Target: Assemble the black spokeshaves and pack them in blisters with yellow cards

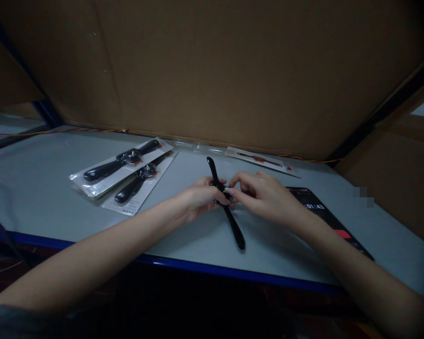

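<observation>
A glossy black two-handled tool, by its shape a spokeshave (236,228), is held slantwise above the table's front half. My left hand (209,194) is closed round its middle from the left, thumb on top. From the right, my right hand (256,190) has its thumb and forefinger pinched at the tool's centre, on a small part that I cannot make out clearly. Both handles stick out past my fingers, one toward the back and one toward the front edge. The fingers hide much of the centre.
Left of my hands, packaged black-handled tools (122,162) lie overlapping on cards. A printed card (263,162) lies at the back right. Beneath my right forearm is a dark tablet-like screen (314,200) showing a timer. A cardboard wall (212,70) rises behind the grey table (53,188).
</observation>
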The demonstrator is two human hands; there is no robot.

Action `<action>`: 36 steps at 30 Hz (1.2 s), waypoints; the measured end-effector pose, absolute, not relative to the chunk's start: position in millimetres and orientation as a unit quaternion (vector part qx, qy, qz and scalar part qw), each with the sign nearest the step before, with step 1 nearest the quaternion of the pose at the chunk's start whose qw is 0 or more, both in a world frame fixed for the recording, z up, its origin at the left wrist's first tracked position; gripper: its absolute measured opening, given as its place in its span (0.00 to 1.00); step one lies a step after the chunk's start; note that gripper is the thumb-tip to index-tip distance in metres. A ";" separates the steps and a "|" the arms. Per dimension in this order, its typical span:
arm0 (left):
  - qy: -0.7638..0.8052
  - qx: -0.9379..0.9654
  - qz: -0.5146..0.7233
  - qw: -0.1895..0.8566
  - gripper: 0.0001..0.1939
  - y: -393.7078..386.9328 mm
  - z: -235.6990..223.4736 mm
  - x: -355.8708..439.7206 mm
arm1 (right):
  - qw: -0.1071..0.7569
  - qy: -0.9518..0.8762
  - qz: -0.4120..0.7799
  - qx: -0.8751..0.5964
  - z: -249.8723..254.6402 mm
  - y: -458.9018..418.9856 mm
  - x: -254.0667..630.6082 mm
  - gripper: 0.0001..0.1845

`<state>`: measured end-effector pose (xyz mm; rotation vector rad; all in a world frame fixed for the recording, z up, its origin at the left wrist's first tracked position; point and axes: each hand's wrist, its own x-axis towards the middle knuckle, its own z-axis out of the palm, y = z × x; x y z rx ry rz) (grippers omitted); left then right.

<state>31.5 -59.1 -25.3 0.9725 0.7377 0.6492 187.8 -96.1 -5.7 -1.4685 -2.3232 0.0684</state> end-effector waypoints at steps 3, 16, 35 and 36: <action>0.338 0.447 0.307 0.769 0.26 -62.1 -24.0 32.6 | 0.190 -0.822 -0.015 -0.537 -10.3 -95.2 184.9 0.10; 0.324 0.474 0.318 0.755 0.24 -68.0 -27.1 36.7 | 0.131 -0.831 -0.110 -0.529 -14.8 -98.5 175.5 0.14; 0.344 0.382 0.194 0.836 0.08 -38.8 -25.9 23.3 | -0.026 -0.748 -0.086 -0.657 -26.8 28.8 315.6 0.31; 0.342 0.387 0.189 0.835 0.09 -39.0 -25.8 23.1 | -0.033 -0.750 -0.077 -0.656 -31.3 32.7 316.5 0.29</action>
